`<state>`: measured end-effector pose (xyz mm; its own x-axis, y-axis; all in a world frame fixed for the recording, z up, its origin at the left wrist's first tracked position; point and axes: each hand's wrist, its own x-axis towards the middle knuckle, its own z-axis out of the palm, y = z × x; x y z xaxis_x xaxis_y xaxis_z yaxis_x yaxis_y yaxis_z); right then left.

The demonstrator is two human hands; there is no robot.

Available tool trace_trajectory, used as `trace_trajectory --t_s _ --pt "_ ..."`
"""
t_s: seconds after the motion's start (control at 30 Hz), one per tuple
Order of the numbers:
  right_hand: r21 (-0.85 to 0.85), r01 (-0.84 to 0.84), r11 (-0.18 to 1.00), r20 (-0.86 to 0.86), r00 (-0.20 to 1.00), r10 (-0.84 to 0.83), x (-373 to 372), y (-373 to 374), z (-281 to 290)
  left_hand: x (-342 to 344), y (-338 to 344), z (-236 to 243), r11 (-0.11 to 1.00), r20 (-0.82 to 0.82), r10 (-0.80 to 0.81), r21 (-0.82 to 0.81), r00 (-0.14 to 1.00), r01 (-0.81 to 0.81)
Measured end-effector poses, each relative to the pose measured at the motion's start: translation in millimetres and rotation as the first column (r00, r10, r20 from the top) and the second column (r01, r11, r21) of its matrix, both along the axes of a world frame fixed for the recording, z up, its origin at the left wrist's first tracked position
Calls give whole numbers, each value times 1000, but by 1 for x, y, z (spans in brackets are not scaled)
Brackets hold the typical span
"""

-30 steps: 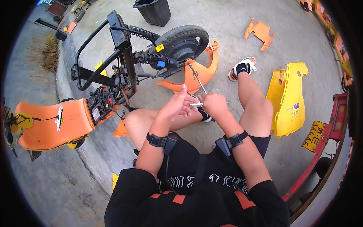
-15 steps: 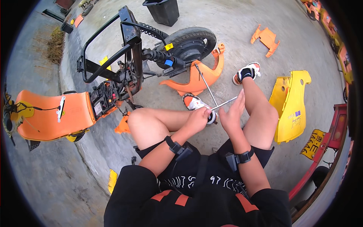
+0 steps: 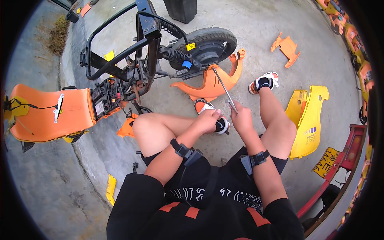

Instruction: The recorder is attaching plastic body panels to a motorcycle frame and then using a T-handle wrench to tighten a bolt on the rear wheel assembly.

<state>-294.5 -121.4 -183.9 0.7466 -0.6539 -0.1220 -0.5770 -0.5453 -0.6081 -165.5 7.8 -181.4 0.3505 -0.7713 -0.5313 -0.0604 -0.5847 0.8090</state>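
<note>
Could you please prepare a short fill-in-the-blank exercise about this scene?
The metal rod is held in the ____ hand.
The curved panel beside the wheel is ____.
The large yellow panel lies on the person's ____ side.
The bin at the picture's top is ____.

Missing words: right; orange; right; black.

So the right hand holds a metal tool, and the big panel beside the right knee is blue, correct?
Not quite: the big panel beside the right knee is yellow, not blue, as the head view shows. The right hand does hold a metal tool.
</note>
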Motion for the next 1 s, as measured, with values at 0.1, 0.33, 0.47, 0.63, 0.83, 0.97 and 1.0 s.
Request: trace_trajectory --t_s 0.1,0.33,0.47,0.63,0.83,0.97,1.0 --pt "-321 -151 935 -95 987 127 -2 4 3 21 5 24 902 -688 388 148 613 -405" --pt "-327 -145 934 -264 963 57 -9 4 8 -7 -4 40 986 -231 -168 -56 958 159" --pt "-584 347 734 107 929 -353 -19 5 2 -24 0 17 990 -437 64 -84 897 -112" --pt "865 85 495 240 796 -556 -28 13 15 -23 11 7 971 -483 124 -123 867 -207" --pt "981 -77 177 183 670 -719 14 12 11 -37 -3 -16 970 -251 -33 -240 967 -29" --pt "439 76 895 223 956 -190 18 11 -6 -37 -7 -39 967 -24 -196 -170 980 189" --pt "140 11 990 193 980 -38 15 16 -9 -35 -8 -40 963 22 -248 -100 968 249"
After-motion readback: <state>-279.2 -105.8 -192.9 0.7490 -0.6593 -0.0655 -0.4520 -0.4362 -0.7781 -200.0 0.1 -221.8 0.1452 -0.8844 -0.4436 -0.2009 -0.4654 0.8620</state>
